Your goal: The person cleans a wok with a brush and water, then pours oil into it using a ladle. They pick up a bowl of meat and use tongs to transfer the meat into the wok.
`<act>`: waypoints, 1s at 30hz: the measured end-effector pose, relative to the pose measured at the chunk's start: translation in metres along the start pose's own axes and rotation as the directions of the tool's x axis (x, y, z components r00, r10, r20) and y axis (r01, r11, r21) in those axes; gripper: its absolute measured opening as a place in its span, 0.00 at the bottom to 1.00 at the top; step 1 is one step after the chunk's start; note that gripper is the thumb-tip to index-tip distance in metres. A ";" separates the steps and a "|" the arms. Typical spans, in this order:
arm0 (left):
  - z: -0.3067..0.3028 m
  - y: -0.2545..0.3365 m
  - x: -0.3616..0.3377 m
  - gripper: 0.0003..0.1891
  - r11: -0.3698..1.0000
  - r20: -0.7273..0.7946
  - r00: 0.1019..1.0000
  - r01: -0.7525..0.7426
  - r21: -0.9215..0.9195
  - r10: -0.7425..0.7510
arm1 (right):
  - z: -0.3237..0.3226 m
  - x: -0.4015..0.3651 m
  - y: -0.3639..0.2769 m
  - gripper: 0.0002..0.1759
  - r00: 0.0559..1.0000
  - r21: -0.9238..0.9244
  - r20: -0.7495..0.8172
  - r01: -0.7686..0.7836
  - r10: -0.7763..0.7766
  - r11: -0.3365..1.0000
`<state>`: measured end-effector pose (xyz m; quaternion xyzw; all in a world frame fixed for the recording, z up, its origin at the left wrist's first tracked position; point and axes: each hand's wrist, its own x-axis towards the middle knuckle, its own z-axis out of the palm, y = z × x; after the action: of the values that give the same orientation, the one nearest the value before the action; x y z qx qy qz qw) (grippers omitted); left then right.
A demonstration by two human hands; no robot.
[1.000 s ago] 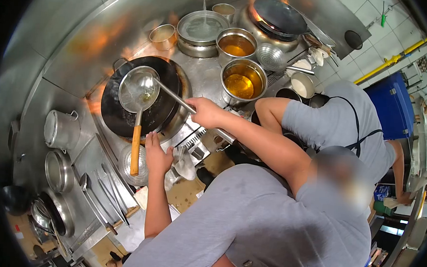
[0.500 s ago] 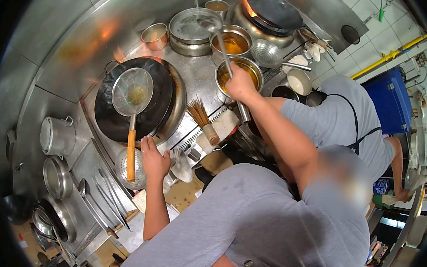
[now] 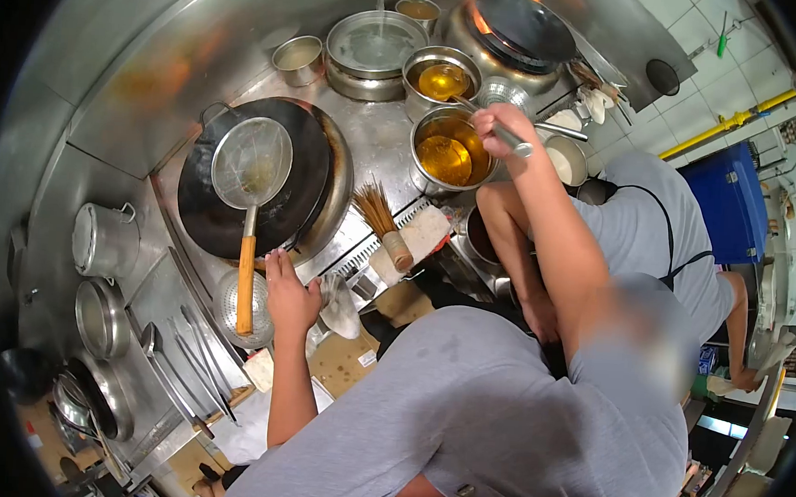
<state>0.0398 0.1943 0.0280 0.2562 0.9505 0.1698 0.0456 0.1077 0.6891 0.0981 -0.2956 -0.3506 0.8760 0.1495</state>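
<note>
My right hand (image 3: 506, 128) grips the metal handle of a ladle (image 3: 444, 83). The ladle's bowl sits in the upper steel pot (image 3: 414, 103) and holds golden liquid. Just below is a second steel pot (image 3: 418, 170), also with golden liquid in it. My left hand (image 3: 291, 295) is at the near edge of a black wok (image 3: 201, 214), its fingers stretched toward the rim and nothing visible in them. A round mesh strainer (image 3: 253, 162) with a wooden handle lies across the wok, left of this hand.
Water runs into a basin (image 3: 376, 90) at the back. Flames rise around another wok (image 3: 526, 24). A bamboo brush (image 3: 378, 209) lies between wok and pots. A perforated ladle (image 3: 239, 307) and long utensils (image 3: 171, 376) are at left. A co-worker's back (image 3: 636, 227) is close at right.
My right hand has moved right, and the ladle's bowl has gone from over the basin into the upper pot. Flames beside the near wok have died down. My left hand has hardly moved.
</note>
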 end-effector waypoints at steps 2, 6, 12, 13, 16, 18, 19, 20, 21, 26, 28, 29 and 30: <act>-0.001 0.001 0.000 0.45 1.000 -0.004 1.000 0.006 0.001 -0.006 | -0.023 0.019 -0.015 0.06 0.977 0.410 0.064 -0.211 0.202 0.888; 0.001 0.001 -0.001 0.45 1.000 -0.014 1.000 0.011 -0.001 -0.011 | -0.002 -0.013 -0.026 0.04 0.989 0.423 0.054 -0.150 0.140 0.894; 0.003 -0.002 -0.001 0.46 1.000 -0.009 1.000 0.010 0.010 -0.010 | 0.025 -0.046 -0.035 0.03 0.983 0.329 0.133 -0.168 0.130 0.929; 0.002 -0.001 -0.001 0.47 1.000 -0.003 1.000 0.016 -0.009 -0.016 | 0.041 -0.059 -0.037 0.02 0.980 0.330 0.121 -0.192 0.160 0.924; 0.003 -0.001 -0.001 0.47 1.000 0.001 1.000 0.018 -0.020 -0.018 | 0.067 -0.082 -0.032 0.03 0.960 0.352 0.164 -0.271 0.226 0.896; 0.003 0.000 0.000 0.47 1.000 -0.002 1.000 0.014 -0.011 -0.014 | 0.078 -0.087 -0.022 0.07 0.903 0.277 0.329 -0.371 0.275 0.886; 0.003 0.000 0.000 0.47 1.000 -0.003 1.000 0.014 -0.011 -0.014 | 0.085 -0.089 -0.014 0.08 0.892 0.260 0.360 -0.379 0.275 0.888; 0.002 0.001 0.000 0.47 1.000 -0.004 1.000 0.015 -0.010 -0.015 | 0.092 -0.092 -0.006 0.08 0.892 0.261 0.359 -0.378 0.274 0.888; 0.001 0.001 -0.001 0.47 1.000 -0.004 1.000 0.014 -0.009 -0.014 | 0.103 -0.098 0.002 0.09 0.858 0.271 0.418 -0.432 0.300 0.860; 0.001 0.002 -0.001 0.47 0.999 -0.016 1.000 0.012 -0.036 -0.013 | 0.147 -0.103 0.058 0.06 0.722 0.251 0.555 -0.620 0.414 0.744; 0.001 0.002 -0.001 0.47 0.999 -0.015 1.000 0.014 -0.042 -0.015 | 0.160 -0.099 0.083 0.06 0.675 0.229 0.569 -0.678 0.469 0.698; 0.002 0.001 0.000 0.47 0.999 -0.017 1.000 0.015 -0.049 -0.016 | 0.165 -0.093 0.100 0.06 0.663 0.209 0.561 -0.693 0.495 0.691; 0.002 0.001 0.000 0.47 0.999 -0.017 1.000 0.016 -0.047 -0.017 | 0.169 -0.086 0.118 0.07 0.650 0.189 0.553 -0.707 0.522 0.681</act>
<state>0.0403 0.1951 0.0267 0.2459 0.9487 0.1937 0.0449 0.0634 0.4764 0.1484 -0.1487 -0.0699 0.9670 -0.1947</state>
